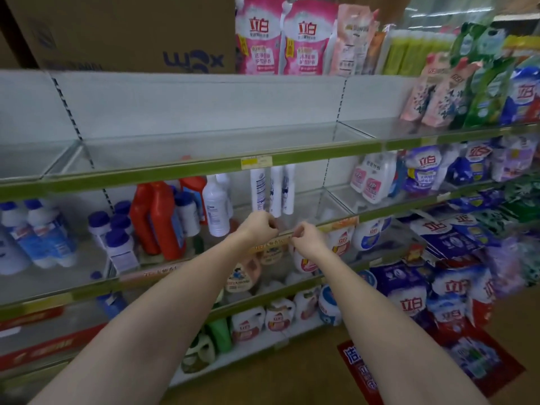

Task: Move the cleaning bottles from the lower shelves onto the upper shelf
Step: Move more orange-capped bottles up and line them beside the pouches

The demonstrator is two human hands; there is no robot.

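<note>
Both arms reach out to the front rail of the middle shelf point(292, 232); the left hand point(261, 226) and the right hand point(309, 238) have their fingers curled at the rail, though whether they pinch it or a price strip I cannot tell, and neither holds a bottle. The task looks barely begun: the upper shelf point(204, 168) carries nothing in its left and middle bays. The white spray bottles point(273, 190) stand just beyond the hands, the red bottles point(159, 220) to their left. Next, a hand must reach past the rail and lift one. Packed detergent bags point(455, 287) fill the right; a cardboard box point(131, 30) sits up top
</note>
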